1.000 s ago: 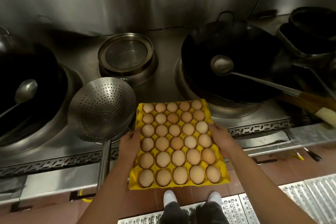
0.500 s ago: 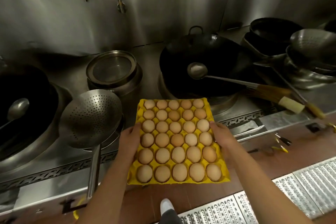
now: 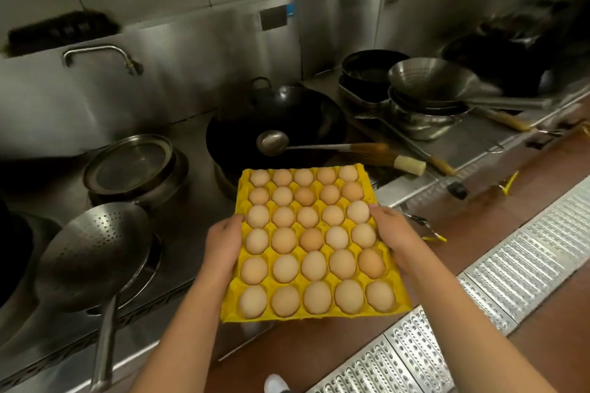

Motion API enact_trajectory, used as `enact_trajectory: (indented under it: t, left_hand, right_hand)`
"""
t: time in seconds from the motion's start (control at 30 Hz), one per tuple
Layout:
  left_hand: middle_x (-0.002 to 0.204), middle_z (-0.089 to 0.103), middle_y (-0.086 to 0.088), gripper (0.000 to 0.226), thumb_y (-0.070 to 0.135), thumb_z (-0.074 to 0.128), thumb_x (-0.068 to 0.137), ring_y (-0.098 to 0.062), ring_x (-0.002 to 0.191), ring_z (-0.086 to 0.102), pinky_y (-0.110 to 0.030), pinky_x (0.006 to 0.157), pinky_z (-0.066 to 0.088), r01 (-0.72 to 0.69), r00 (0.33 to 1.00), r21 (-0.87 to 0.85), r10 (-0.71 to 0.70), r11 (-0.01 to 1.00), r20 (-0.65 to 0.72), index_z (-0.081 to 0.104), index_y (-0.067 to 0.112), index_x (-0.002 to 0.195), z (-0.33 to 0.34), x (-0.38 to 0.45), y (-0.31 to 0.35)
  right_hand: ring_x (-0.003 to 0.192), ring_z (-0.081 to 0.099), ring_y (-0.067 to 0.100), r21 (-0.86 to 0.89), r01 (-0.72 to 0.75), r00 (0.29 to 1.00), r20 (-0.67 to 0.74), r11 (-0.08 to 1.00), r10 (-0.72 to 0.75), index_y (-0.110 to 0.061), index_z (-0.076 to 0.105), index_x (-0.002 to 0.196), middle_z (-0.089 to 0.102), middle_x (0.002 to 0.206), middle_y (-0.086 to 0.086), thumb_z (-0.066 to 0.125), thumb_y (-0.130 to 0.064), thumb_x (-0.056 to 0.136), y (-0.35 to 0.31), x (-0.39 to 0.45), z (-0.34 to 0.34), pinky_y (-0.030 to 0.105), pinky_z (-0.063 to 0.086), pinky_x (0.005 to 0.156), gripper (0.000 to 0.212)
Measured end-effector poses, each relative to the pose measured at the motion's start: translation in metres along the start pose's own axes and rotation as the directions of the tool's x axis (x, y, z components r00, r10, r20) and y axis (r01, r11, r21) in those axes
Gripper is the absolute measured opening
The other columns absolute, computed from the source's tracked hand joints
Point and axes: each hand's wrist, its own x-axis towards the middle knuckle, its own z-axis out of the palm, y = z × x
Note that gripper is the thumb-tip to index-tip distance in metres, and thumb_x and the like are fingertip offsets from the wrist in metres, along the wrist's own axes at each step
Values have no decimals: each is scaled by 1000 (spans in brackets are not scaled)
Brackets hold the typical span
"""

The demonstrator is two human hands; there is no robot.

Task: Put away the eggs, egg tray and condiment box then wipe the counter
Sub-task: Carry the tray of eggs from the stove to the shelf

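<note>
A yellow egg tray is being held up in both hands, out over the front edge of the steel bench and the brown floor, so it's not resting on anything. It's being gripped by its left edge with the left hand and by its right edge with the right hand, fingers curled around the rim on each side. The tray is totally full: every cup is being filled by one of the eggs, five across and six deep, pale tan to light brown.

Behind the tray, a black wok is being occupied by a steel ladle, bowl inside and handle sticking out over the rim to the right, with a bamboo brush lying just beside it. Toward the left, a round steel pot is sitting in its well; whether anything's in it can't be made out. In front of that, a perforated skimmer is being propped near the front-left edge. At the right end of the bench, dark pans and a metal colander are being kept stacked.
</note>
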Motion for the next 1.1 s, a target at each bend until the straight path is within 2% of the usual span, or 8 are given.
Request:
enact_trajectory:
  t: [0.17, 0.27, 0.57, 0.7, 0.83, 0.9, 1.0, 1.1]
  left_hand:
    - [84, 76, -6, 28, 34, 58, 90, -24, 85, 70, -35, 71, 54, -26, 997, 32, 23, 999, 80, 75, 12, 84, 52, -16, 23]
    - [90, 75, -11, 31, 30, 56, 91, -25, 86, 69, -37, 78, 55, -60, 988, 39, 54, 997, 142, 74, 5, 91, 84, -25, 34]
    - [77, 70, -8, 28, 29, 55, 92, -23, 74, 64, -32, 64, 46, -179, 920, 81, 137, 981, 366, 69, 9, 79, 172, -19, 65]
    - [73, 72, -4, 35, 31, 53, 91, -24, 74, 66, -32, 63, 49, -235, 873, 135, 148, 963, 465, 71, 2, 82, 210, -4, 81]
    - [77, 72, -1, 36, 34, 53, 92, -21, 79, 66, -30, 63, 49, -294, 823, 155, 167, 943, 543, 72, 5, 85, 244, 15, 95]
    - [77, 70, 2, 34, 32, 53, 94, -18, 79, 64, -28, 59, 46, -354, 777, 162, 194, 921, 599, 73, 6, 85, 262, 20, 105]
    - [84, 72, -4, 34, 30, 52, 94, -23, 85, 65, -36, 71, 51, -383, 704, 153, 181, 911, 687, 74, 5, 86, 292, 19, 114]
    - [83, 73, -3, 33, 35, 54, 92, -22, 83, 66, -35, 70, 51, -409, 637, 162, 154, 898, 756, 74, 10, 81, 320, 12, 113]
  right_hand:
    - [85, 68, 21, 37, 23, 996, -89, 999, -19, -23, 67, 83, 72, 85, -1, 44, -37, 104, 4, -19, -59, 47, 54, 91, 34]
    - [91, 68, 27, 55, 12, 990, -139, 998, -4, -20, 67, 86, 73, 92, 5, 44, -38, 104, 7, -29, -91, 49, 54, 92, 35]
    - [94, 67, 33, 169, -6, 935, -349, 986, 66, -13, 67, 89, 72, 99, 18, 46, -36, 103, 22, -41, -151, 53, 54, 90, 34]
    - [72, 68, 17, 199, -15, 876, -470, 980, 108, -15, 66, 88, 71, 82, 4, 45, -36, 103, 22, -40, -164, 30, 57, 66, 34]
    - [46, 61, -5, 225, -3, 804, -578, 974, 136, -18, 65, 82, 68, 61, -14, 44, -32, 104, 22, -38, -173, 14, 42, 38, 33]
    - [61, 66, 4, 241, -15, 770, -616, 970, 165, -20, 66, 84, 71, 71, -10, 45, -34, 103, 21, -41, -174, 21, 47, 46, 31]
    - [88, 67, 19, 248, -37, 712, -673, 968, 200, -14, 69, 94, 72, 98, 7, 43, -34, 104, 19, -52, -178, 33, 55, 72, 34]
    - [107, 65, 31, 263, -41, 642, -733, 964, 227, -3, 69, 107, 70, 112, 16, 41, -32, 105, 23, -69, -186, 47, 51, 96, 40]
